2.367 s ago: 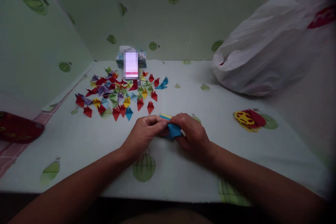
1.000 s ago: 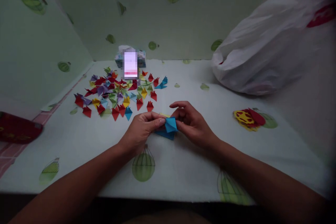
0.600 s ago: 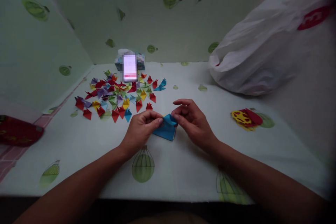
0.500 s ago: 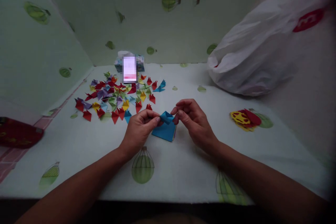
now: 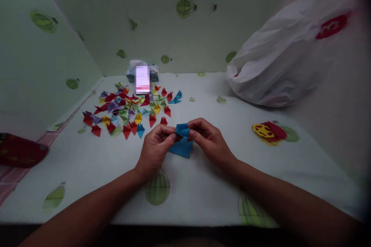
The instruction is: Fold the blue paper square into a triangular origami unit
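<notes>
The left hand (image 5: 155,150) pinches the near-left edge of a small blue folded paper (image 5: 182,129) between thumb and fingers, and the right hand (image 5: 211,141) grips its right edge the same way. The piece sits between the 2 hands, over the far part of a blue paper stack (image 5: 181,148) on the table (image 5: 208,189); whether it touches the stack, I cannot tell. It is probably very light, crisp along its creases but soft enough to crumple or tear, so the edges and folded layers look like the best hold, with a light pinch. The fingertips hide both its ends, and its inner layers are too small to read. The left hand covers part of the stack.

Farther out, many coloured folded pieces (image 5: 131,114) overlap, too jumbled to count. Beyond them a pixelated bright screen (image 5: 142,79) blocks the middle of a tissue box (image 5: 130,75). A red packet (image 5: 21,150) is cut off at the left; the contents of the white plastic bag (image 5: 269,69) are hidden
</notes>
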A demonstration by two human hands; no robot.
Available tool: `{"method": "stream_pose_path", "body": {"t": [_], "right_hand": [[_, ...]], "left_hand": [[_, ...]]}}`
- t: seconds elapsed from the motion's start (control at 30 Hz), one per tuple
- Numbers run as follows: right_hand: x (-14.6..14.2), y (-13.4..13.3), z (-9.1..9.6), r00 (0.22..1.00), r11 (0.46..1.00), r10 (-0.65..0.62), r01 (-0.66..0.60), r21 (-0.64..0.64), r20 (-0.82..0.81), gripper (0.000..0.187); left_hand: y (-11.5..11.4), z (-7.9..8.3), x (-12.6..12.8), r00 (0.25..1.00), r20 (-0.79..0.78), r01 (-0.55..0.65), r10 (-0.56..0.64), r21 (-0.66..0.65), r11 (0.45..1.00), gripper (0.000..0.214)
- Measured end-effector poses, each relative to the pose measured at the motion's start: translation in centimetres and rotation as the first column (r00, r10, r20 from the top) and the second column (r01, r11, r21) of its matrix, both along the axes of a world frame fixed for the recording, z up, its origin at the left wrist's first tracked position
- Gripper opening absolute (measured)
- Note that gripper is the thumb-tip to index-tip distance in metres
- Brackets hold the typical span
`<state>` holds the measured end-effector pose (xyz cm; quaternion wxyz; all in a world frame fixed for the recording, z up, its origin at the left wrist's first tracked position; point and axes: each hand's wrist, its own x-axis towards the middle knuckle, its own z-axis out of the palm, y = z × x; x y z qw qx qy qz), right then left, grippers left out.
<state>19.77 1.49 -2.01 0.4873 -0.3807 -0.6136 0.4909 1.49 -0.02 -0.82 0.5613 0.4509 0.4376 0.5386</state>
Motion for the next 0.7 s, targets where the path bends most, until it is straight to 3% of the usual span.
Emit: {"method": "stream_pose_path", "body": {"t": [0.37,0.53,0.7], "right_hand": [[0.05,-0.11,0.21,0.999,1.000,0.016,-0.016,-0.015,-0.032,0.034],[-0.11,-0.04,0.02,0.999,1.000,0.008,-0.008,-0.010,-0.039,0.020],[-0.11,0.01,0.13,1.000,0.999,-0.019,0.017,-0.051,-0.024,0.013]], "left_hand": [[-0.34,-0.33,0.12,1.000,0.004,0.007,-0.007,0.023,1.000,0.020],[-0.36,-0.58,0.23,1.000,-0.007,0.003,-0.002,0.047,0.999,0.019],[-0.25,-0.62,0.04,0.995,-0.024,0.095,-0.096,-0.021,0.995,0.020]]}}
